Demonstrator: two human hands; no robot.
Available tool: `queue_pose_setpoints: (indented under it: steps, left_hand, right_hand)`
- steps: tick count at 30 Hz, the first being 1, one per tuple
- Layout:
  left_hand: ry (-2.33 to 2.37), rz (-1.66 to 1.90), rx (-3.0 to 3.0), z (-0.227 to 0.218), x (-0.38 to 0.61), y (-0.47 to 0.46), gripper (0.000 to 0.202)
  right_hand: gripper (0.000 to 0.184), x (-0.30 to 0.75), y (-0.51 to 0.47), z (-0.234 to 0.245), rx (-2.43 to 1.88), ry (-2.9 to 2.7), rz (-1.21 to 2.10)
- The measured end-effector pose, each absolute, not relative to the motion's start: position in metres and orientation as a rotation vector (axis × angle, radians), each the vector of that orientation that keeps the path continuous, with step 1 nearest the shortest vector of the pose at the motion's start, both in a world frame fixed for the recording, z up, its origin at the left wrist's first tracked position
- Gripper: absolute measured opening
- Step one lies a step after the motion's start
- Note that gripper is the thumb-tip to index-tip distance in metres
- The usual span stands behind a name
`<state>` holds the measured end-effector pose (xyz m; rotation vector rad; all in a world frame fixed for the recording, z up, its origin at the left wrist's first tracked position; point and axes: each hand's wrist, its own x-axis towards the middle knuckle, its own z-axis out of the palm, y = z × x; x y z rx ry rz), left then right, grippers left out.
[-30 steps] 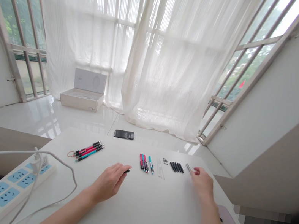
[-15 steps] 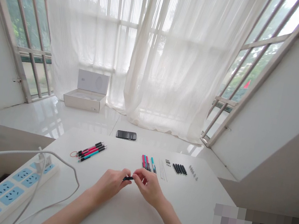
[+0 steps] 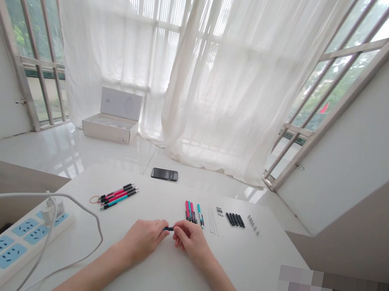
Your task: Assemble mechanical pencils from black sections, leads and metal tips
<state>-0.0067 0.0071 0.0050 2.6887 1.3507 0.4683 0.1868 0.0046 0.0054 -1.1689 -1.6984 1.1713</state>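
The left hand (image 3: 143, 241) and right hand (image 3: 192, 245) pinched, fingers closed, a slim dark plastic pen piece (image 3: 168, 228) at lower centre (it seemed to want a twist next).

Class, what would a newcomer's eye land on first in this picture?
Sheer white curtains fill the bright window straight ahead. Below them, the left hand and right hand meet over the white table, pinching a small dark part, with pink, teal and black pen parts just beyond. A white power strip sits lower left.
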Motion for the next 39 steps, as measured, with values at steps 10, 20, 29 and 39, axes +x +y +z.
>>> queue_pose_setpoints:
  steps: [10, 20, 29, 39]
  left_hand:
    - [1.401, 0.344, 2.63, 0.012, -0.0035, 0.0075, 0.017]
    - [1.387, 0.429, 2.547, 0.0095, -0.0048, 0.0072, 0.019]
    - [1.319, 0.445, 2.633, 0.0109, -0.005, 0.0025, 0.022]
    - [1.348, 0.469, 2.627, 0.0069, -0.0047, 0.0058, 0.016]
  right_hand:
    - [0.03, 0.1862, 0.0092, -0.0017, -1.109, -1.632, 1.12]
    - [0.028, 0.1804, 0.0029, 0.0011, -1.081, -1.639, 1.12]
    - [0.026, 0.1794, 0.0027, 0.0029, -1.181, -1.705, 1.093]
    - [0.027, 0.1781, 0.007, 0.0005, -1.203, -1.688, 1.125]
